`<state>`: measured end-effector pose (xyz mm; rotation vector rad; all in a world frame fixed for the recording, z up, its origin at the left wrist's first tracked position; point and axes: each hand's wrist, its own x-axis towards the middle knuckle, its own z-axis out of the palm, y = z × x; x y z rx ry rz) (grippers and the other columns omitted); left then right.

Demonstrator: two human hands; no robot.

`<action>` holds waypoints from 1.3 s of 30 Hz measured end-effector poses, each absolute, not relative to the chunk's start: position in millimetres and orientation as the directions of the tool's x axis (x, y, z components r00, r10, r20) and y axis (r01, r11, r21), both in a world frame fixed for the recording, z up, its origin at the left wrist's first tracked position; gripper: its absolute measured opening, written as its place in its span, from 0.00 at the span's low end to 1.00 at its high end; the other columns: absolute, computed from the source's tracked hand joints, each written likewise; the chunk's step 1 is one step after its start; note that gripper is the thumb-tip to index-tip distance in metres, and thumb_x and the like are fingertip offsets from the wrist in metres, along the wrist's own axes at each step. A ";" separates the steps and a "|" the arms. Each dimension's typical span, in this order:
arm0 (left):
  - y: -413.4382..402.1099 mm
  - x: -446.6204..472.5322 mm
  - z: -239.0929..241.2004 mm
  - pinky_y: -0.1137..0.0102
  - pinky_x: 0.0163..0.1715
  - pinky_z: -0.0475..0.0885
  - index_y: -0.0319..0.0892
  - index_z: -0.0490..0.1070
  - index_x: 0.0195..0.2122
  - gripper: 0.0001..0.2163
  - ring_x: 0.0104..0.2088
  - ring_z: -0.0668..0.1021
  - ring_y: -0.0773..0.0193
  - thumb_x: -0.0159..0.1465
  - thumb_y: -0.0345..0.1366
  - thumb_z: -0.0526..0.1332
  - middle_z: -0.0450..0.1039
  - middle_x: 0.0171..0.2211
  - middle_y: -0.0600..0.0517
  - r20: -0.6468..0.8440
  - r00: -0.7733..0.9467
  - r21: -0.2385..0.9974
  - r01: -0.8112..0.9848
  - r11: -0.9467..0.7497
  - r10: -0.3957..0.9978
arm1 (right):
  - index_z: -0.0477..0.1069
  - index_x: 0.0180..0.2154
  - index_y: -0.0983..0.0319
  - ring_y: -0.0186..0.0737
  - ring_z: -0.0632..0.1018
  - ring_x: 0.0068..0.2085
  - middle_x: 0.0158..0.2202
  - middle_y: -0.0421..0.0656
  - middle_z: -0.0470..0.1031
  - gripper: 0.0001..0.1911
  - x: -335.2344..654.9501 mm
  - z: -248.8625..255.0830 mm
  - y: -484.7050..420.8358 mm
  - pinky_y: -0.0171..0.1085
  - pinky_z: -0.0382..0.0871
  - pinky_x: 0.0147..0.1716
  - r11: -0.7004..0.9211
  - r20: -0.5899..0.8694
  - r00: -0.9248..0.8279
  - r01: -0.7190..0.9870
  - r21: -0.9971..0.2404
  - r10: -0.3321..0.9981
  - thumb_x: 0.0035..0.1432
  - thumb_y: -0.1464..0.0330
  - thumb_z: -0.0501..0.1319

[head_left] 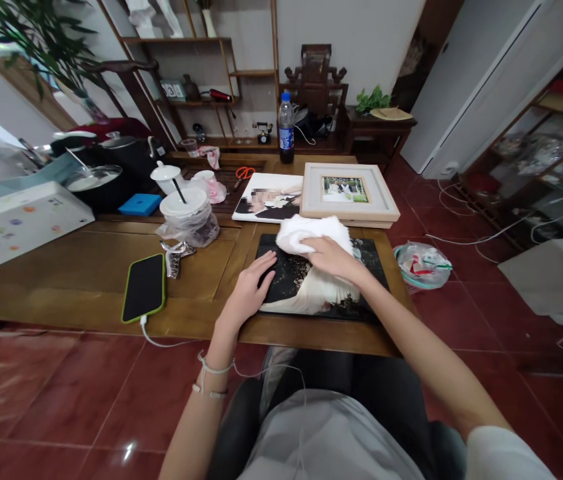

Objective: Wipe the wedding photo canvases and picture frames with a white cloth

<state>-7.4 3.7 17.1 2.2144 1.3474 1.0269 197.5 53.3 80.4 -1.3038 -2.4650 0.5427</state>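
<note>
A dark photo panel [291,303] with a pale dress printed on it lies flat at the table's front edge. My right hand [334,257] grips a white cloth [314,233] and presses it on the upper part of the panel, covering some of the picture. My left hand [248,290] rests with fingers stretched out on the panel's left edge. Just behind the panel lie a second photo panel [266,193] and a light wooden picture frame [391,212] holding a small photo.
Left of my hands are a phone [144,288] on a charging cable, a lidded cup [186,207] in a plastic bag and a blue box [140,204]. Orange scissors [244,175] and a bottle [286,130] stand farther back. A lined bin [424,265] is on the floor at right.
</note>
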 end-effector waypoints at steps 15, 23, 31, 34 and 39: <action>3.9 -6.2 17.0 0.57 0.59 0.62 0.38 0.69 0.51 0.15 0.58 0.67 0.58 0.66 0.34 0.51 0.67 0.56 0.44 0.411 0.279 0.638 0.592 -0.493 0.868 | 0.71 0.48 0.61 0.47 0.63 0.60 0.54 0.44 0.71 0.24 264.2 61.9 16.6 0.52 0.48 0.60 0.420 0.082 -0.429 0.797 -0.435 0.900 0.49 0.75 0.49; 3.9 -6.3 17.4 0.55 0.59 0.62 0.39 0.70 0.51 0.15 0.58 0.67 0.57 0.66 0.34 0.51 0.68 0.56 0.44 0.424 0.278 0.640 0.581 -0.503 0.862 | 0.73 0.39 0.61 0.51 0.71 0.54 0.47 0.46 0.76 0.19 320.3 60.1 -4.9 0.55 0.56 0.57 0.319 0.155 -0.280 0.877 -0.361 0.947 0.49 0.75 0.48; 3.4 -6.2 18.4 0.57 0.59 0.62 0.37 0.70 0.51 0.15 0.58 0.67 0.57 0.66 0.34 0.51 0.67 0.56 0.42 0.402 0.280 0.637 0.598 -0.486 0.872 | 0.76 0.37 0.61 0.50 0.51 0.65 0.61 0.44 0.61 0.25 246.7 65.1 -54.6 0.61 0.36 0.61 0.651 0.136 -0.644 0.698 -0.298 0.752 0.38 0.81 0.50; 3.8 -6.7 18.6 0.56 0.59 0.61 0.37 0.69 0.51 0.16 0.59 0.67 0.57 0.66 0.33 0.51 0.67 0.56 0.43 0.395 0.292 0.636 0.597 -0.488 0.871 | 0.75 0.38 0.61 0.46 0.49 0.65 0.62 0.41 0.59 0.27 237.3 75.0 -71.1 0.58 0.34 0.63 0.753 0.068 -0.794 0.541 -0.375 0.604 0.36 0.82 0.50; 3.4 -6.6 19.1 0.56 0.59 0.61 0.37 0.69 0.51 0.16 0.59 0.67 0.58 0.66 0.34 0.51 0.67 0.56 0.43 0.395 0.285 0.642 0.595 -0.484 0.874 | 0.73 0.36 0.61 0.41 0.54 0.64 0.61 0.44 0.60 0.26 257.7 85.3 -65.6 0.51 0.40 0.64 0.737 0.064 -0.811 0.492 -0.463 0.581 0.35 0.82 0.49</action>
